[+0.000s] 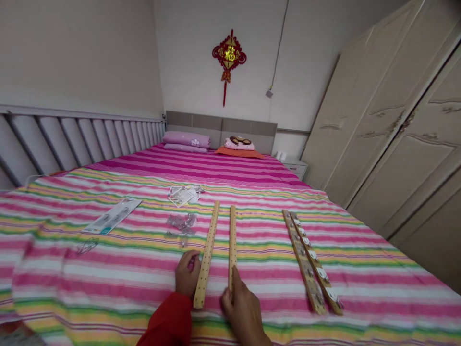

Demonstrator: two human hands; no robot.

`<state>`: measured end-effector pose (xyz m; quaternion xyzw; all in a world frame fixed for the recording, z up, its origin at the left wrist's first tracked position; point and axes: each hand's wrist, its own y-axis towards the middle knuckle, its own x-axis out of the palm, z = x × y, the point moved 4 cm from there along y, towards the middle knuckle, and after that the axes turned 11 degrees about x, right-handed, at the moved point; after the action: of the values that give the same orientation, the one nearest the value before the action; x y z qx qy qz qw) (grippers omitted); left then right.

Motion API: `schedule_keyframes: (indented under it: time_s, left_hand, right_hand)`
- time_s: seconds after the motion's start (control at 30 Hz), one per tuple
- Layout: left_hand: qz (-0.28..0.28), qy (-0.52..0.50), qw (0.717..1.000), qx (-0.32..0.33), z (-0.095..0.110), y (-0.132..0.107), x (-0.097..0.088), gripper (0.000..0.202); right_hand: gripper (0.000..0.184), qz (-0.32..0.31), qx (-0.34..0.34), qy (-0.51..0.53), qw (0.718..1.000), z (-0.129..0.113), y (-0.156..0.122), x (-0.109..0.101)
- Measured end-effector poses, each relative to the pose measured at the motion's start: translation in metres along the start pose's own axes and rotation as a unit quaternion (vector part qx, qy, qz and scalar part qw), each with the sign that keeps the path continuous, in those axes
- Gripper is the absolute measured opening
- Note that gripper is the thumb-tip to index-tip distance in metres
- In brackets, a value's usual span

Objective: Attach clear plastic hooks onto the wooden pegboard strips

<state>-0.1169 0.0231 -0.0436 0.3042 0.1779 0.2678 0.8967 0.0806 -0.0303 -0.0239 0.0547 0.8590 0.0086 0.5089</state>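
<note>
Two pale wooden strips with rows of small holes lie side by side on the striped bed cover [108, 278]. My left hand [187, 274], in a red sleeve, rests curled against the left strip [207, 257], fingers closed beside it. My right hand [243, 307] touches the near end of the right strip [232, 245], with a finger laid along it. A pile of small metal clips [182, 224] lies just beyond my left hand.
Two more strips [309, 262] fitted with metal clips lie to the right. A flat package [111, 215], plastic bags [183, 194] and a loose clip [86, 246] lie at the left. Pillows [187, 139] sit at the headboard. A wardrobe [396, 144] stands on the right.
</note>
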Motion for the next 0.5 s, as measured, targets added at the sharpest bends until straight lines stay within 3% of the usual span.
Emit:
schedule_keyframes:
  time_s: [0.1, 0.2, 0.33, 0.5]
  left_hand:
    - [0.032, -0.029, 0.998, -0.046, -0.004, -0.001, -0.004, 0.023]
    - [0.072, -0.037, 0.993, -0.085, -0.008, 0.003, -0.011, 0.03]
    - [0.104, 0.055, 0.992, -0.054, -0.005, 0.022, -0.025, 0.032]
    - [0.081, 0.162, 0.982, -0.045, -0.014, 0.044, -0.034, 0.038]
  right_hand:
    - [0.056, -0.017, -0.02, 0.06, 0.998, 0.009, -0.002, 0.002]
    - [0.062, -0.024, 0.003, 0.14, 0.99, 0.018, -0.001, 0.004]
    - [0.067, -0.017, 0.011, 0.181, 0.983, 0.025, 0.0, 0.01]
    - [0.064, -0.026, 0.011, 0.183, 0.983, 0.028, 0.003, 0.013]
